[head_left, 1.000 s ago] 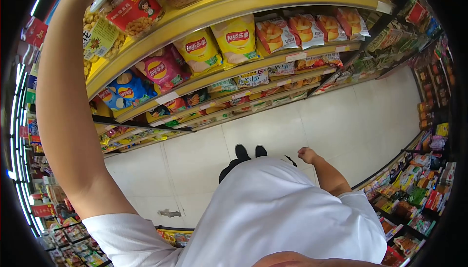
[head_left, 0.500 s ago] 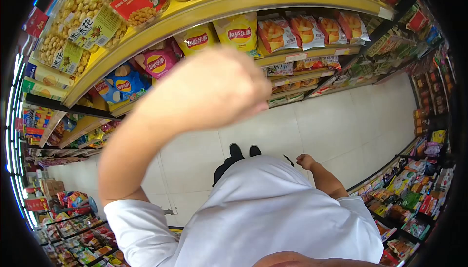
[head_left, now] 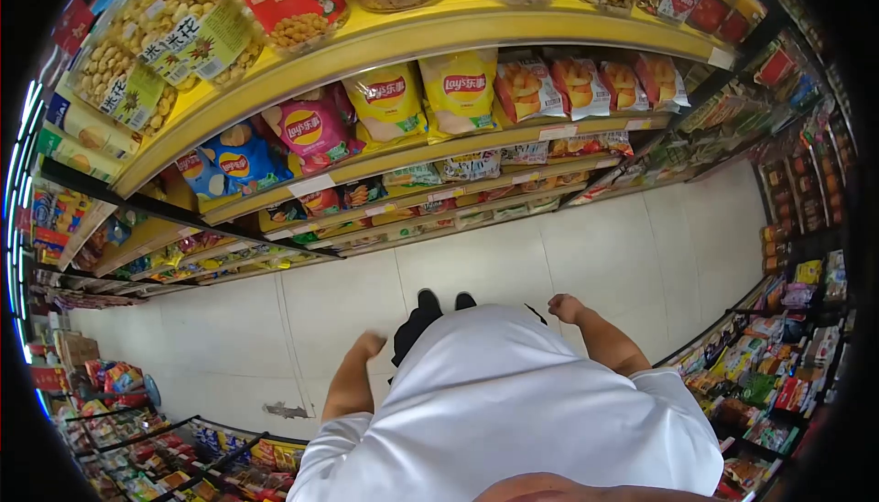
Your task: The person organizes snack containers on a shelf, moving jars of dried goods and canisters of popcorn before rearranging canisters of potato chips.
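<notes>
My left hand [head_left: 371,344] hangs low beside my left hip, its fingers curled in, with no object showing in it. On the other side my right hand [head_left: 566,308] is held out from my waist, also with curled fingers and nothing visible in its grasp. A small dark strap-like piece [head_left: 536,313] shows at the edge of my white shirt [head_left: 494,392], near the right hand. Both hands are over the floor, apart from the shelves. In front of me, yellow Lay's chip bags [head_left: 459,90], a pink chip bag [head_left: 313,129] and blue chip bags [head_left: 243,156] stand on a shelf.
Tubs of snacks, including a red-labelled popcorn tub [head_left: 295,5], line the yellow top shelf [head_left: 439,30]. White-and-red bread bags [head_left: 579,85] sit beside the chips. Pale floor tiles [head_left: 604,236] run along the aisle. Packed shelves [head_left: 760,355] rise on the right and more behind me.
My left hand, raised as a blurred fist before the chip shelf, has dropped to my left side. The right hand stays low. The view has shifted slightly, uncovering the chip bags and lower shelves.
</notes>
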Available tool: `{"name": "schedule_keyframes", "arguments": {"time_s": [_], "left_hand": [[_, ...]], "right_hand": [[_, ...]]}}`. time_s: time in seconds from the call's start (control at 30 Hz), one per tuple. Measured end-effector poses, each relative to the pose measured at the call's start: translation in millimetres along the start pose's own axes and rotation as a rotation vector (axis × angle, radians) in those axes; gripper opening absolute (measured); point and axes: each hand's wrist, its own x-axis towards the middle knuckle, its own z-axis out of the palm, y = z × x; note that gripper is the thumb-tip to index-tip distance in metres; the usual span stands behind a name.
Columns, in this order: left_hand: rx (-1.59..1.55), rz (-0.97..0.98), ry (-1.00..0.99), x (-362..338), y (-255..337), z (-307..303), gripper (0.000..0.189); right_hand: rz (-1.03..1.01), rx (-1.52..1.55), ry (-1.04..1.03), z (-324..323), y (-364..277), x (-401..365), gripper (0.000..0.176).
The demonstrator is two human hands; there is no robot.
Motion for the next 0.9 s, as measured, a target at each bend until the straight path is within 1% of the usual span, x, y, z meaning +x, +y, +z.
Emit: {"name": "schedule_keyframes", "arguments": {"time_s": [0.03,0.07,0.1,0.17,0.23,0.33,0.4,0.47,0.57,0.67,0.7,0.77,0.83,0.9], "left_hand": [[-0.059,-0.212,-0.056,-24.3,-18.5,30.5,0.053],[-0.208,-0.455,-0.134,-43.9,-37.2,51.9,0.053],[-0.362,-0.407,-0.114,-64.6,-61.5,68.9,0.050],[-0.680,-0.462,-0.012,-80.7,-75.1,79.7,0.046],[-0.993,-0.667,0.158,-87.8,-55.2,68.5,0.040],[-0.901,-0.471,0.184,-63.9,-38.6,47.4,0.037],[-0.802,-0.175,0.310,-31.7,-32.6,37.2,0.041],[-0.842,0.013,0.367,-27.1,-7.2,-0.6,0.045],[-0.855,0.154,0.400,-26.6,12.2,-47.0,0.045],[-0.847,0.215,0.400,-32.1,1.9,-60.1,0.044],[-0.831,0.193,0.379,-35.1,-6.1,-62.2,0.044],[-0.790,0.152,0.330,-34.7,-39.3,-42.4,0.044],[-0.700,0.011,0.256,-43.8,-73.9,-25.4,0.043],[-0.601,-0.126,0.132,-40.4,-116.5,0.7,0.044]], "right_hand": [[-0.001,-0.030,-0.003,-4.2,-5.5,-1.0,0.039],[0.003,-0.037,-0.002,-6.8,-6.6,1.5,0.039],[0.006,-0.043,-0.005,-6.6,-6.2,5.1,0.039],[0.009,-0.077,-0.020,-7.3,-12.7,10.2,0.040],[0.008,-0.113,-0.037,-8.1,-20.0,15.5,0.041],[-0.033,-0.195,-0.017,-5.2,-35.6,20.3,0.042],[-0.042,-0.206,-0.034,-2.3,-55.6,18.7,0.042],[-0.063,-0.218,-0.041,1.4,-78.8,18.7,0.043],[-0.116,-0.216,-0.047,12.1,-112.0,22.0,0.043],[-0.136,-0.142,-0.033,25.3,-144.7,23.2,0.043],[-0.143,-0.098,-0.029,31.1,-155.1,20.9,0.042],[-0.154,0.000,-0.019,43.7,-173.6,11.5,0.040],[-0.170,-0.004,-0.028,61.8,-174.3,7.7,0.043],[-0.164,-0.028,-0.027,82.2,-168.4,1.1,0.044]]}}
